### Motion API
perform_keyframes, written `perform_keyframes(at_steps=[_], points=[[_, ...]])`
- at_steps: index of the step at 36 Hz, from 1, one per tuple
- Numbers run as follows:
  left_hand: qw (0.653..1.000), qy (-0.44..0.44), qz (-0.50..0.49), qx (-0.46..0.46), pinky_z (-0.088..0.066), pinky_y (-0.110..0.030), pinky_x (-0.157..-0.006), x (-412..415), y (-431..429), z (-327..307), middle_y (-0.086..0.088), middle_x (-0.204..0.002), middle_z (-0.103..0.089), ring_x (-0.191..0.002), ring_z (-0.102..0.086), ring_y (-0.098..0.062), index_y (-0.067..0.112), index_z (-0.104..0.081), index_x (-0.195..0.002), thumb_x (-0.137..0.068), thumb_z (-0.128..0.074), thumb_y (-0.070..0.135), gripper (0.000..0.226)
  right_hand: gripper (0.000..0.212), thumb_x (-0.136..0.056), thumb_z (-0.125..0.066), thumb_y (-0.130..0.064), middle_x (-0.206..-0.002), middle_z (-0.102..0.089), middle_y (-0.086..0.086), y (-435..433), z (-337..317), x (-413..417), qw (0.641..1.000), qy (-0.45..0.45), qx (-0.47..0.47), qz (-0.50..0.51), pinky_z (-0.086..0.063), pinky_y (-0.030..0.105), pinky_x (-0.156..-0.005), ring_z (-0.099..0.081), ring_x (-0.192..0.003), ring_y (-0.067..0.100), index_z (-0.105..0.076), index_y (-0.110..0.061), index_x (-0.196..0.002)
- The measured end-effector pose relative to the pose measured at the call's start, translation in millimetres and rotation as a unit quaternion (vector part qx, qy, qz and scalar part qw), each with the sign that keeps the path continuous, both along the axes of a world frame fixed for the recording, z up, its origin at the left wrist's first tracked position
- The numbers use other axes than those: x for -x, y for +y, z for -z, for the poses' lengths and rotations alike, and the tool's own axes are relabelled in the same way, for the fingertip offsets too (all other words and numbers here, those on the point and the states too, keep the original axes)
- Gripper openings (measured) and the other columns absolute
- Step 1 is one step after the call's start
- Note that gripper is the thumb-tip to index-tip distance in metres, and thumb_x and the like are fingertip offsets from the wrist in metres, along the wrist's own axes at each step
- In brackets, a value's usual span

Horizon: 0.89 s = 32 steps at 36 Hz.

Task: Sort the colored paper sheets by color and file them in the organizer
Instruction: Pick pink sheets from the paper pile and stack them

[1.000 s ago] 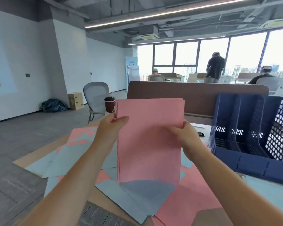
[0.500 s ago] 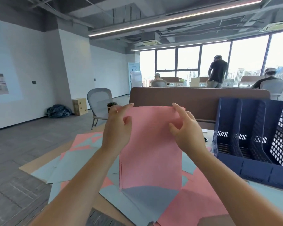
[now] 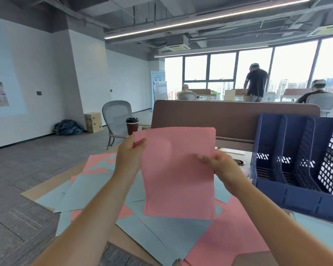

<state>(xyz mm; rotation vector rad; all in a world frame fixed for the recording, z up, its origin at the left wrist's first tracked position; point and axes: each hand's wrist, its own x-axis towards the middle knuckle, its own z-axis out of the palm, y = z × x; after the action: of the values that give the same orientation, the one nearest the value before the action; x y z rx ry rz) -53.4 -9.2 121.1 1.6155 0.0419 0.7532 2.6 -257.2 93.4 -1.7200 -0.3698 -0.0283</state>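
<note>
Currently fingers (image 3: 139, 143) of left hand (image 3: 130, 157) and right hand (image 3: 223, 167) pinch the pink stack (image 3: 178, 179) upright, long axis vertical.

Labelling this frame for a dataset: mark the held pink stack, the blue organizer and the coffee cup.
held pink stack (image 3: 177, 179), head view, middle of the front sheet.
blue organizer (image 3: 296, 200), head view, its front wall.
coffee cup (image 3: 132, 128), head view, its brown body.

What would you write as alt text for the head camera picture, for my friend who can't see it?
A person's left hand and right hand hold a stack of pink sheets upright at a desk covered with loose pink and grey-blue sheets. A dark blue organizer stands at the right, and a coffee cup stands behind.
</note>
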Motion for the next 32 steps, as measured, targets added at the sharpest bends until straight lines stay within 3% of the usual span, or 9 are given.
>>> perform_keyframes(at_steps=[3, 5, 7, 10, 14, 18, 22, 27, 32], points=[[1.0, -0.022, 0.012, -0.006, -0.049, -0.028, -0.07, -0.4, -2.8, -6.1, 0.001, -0.082, -0.071, -0.074, -0.064, -0.012, 0.024, -0.071, -0.093, -0.096, -0.057, 0.018, 0.016, 0.035, -0.078, -0.082, -0.035, -0.105, -0.076, 0.005, 2.2, 12.3, -1.6, 0.998, 0.047, -0.039, -0.025, -0.054, 0.047, -0.097, -0.072, -0.1, 0.026, -0.076, -0.012, -0.105], [0.999, -0.032, 0.018, -0.013, -0.05, -0.026, -0.069, -1.1, -4.6, -11.7, 0.006, -0.081, -0.071, -0.072, -0.065, -0.01, 0.025, -0.07, -0.096, -0.096, -0.059, 0.021, 0.012, 0.026, -0.083, -0.078, -0.029, -0.1, -0.077, 0.007, 6.6, 13.4, 1.1, 0.996, 0.066, -0.064, -0.01, -0.058, 0.04, -0.087, -0.074, -0.09, 0.024, -0.076, -0.008, -0.1], [0.999, -0.028, 0.023, -0.007, -0.054, -0.031, -0.073, -2.9, -5.2, -15.4, 0.003, -0.088, -0.073, -0.078, -0.07, -0.015, 0.023, -0.068, -0.1, -0.093, -0.064, 0.028, 0.009, 0.023, -0.086, -0.076, -0.028, -0.095, -0.077, 0.008, 10.1, 12.4, 2.0, 0.994, 0.071, -0.082, 0.006, -0.059, 0.036, -0.078, -0.074, -0.082, 0.023, -0.076, -0.008, -0.095], [0.998, 0.028, 0.06, 0.014, -0.058, -0.04, -0.081, -7.5, -1.6, -9.2, 0.003, -0.093, -0.075, -0.085, -0.073, -0.017, 0.022, -0.066, -0.105, -0.085, -0.072, 0.037, 0.026, 0.024, -0.086, -0.076, -0.03, -0.092, -0.078, 0.006, 11.5, 8.9, 2.4, 0.993, 0.06, -0.102, 0.021, -0.057, 0.032, -0.074, -0.074, -0.082, 0.021, -0.076, -0.008, -0.094], [0.99, 0.101, 0.101, 0.002, -0.05, -0.05, -0.099, -9.1, 2.2, 18.4, 0.0, -0.106, -0.074, -0.102, -0.07, -0.021, 0.023, -0.069, -0.11, -0.074, -0.074, 0.053, 0.047, 0.023, -0.087, -0.075, -0.031, -0.091, -0.078, 0.003, 9.4, 7.1, 1.8, 0.99, 0.056, -0.125, 0.02, -0.057, 0.03, -0.072, -0.074, -0.081, 0.019, -0.077, -0.008, -0.094], [0.981, 0.123, 0.124, 0.08, -0.049, -0.048, -0.102, -6.4, -5.5, 49.4, -0.001, -0.106, -0.075, -0.103, -0.07, -0.02, 0.017, -0.07, -0.112, -0.089, -0.069, 0.032, 0.027, 0.022, -0.09, -0.071, -0.024, -0.104, -0.076, 0.009, 6.0, 21.8, 0.5, 0.983, 0.092, -0.157, -0.023, -0.055, 0.034, -0.082, -0.073, -0.094, 0.024, -0.076, -0.007, -0.103], [0.973, 0.146, 0.147, 0.1, -0.05, -0.051, -0.099, -3.2, -9.7, 71.5, -0.005, -0.105, -0.075, -0.099, -0.071, -0.025, 0.015, -0.072, -0.112, -0.089, -0.07, 0.034, 0.03, 0.028, -0.087, -0.072, -0.021, -0.109, -0.075, 0.011, 3.3, 45.3, -0.1, 0.981, 0.129, -0.141, -0.044, -0.052, 0.042, -0.099, -0.069, -0.107, 0.03, -0.075, -0.005, -0.109], [0.976, 0.13, 0.152, 0.081, -0.05, -0.048, -0.099, -8.3, -11.8, 70.4, -0.002, -0.106, -0.075, -0.101, -0.071, -0.022, 0.021, -0.075, -0.107, -0.066, -0.081, 0.047, 0.05, 0.037, -0.075, -0.082, -0.027, -0.106, -0.076, 0.008, 6.7, 39.3, 4.8, 0.984, 0.112, -0.129, -0.051, -0.056, 0.036, -0.092, -0.072, -0.101, 0.023, -0.077, -0.007, -0.105], [0.979, 0.135, 0.145, 0.034, -0.052, -0.036, -0.095, -15.2, -14.2, 71.1, 0.003, -0.098, -0.077, -0.098, -0.071, -0.015, 0.022, -0.077, -0.095, -0.075, -0.083, 0.029, 0.022, 0.022, -0.079, -0.081, -0.025, -0.099, -0.077, 0.005, 3.5, 43.1, -4.4, 0.988, 0.1, -0.114, -0.007, -0.055, 0.042, -0.097, -0.073, -0.098, 0.023, -0.079, -0.01, -0.095]])
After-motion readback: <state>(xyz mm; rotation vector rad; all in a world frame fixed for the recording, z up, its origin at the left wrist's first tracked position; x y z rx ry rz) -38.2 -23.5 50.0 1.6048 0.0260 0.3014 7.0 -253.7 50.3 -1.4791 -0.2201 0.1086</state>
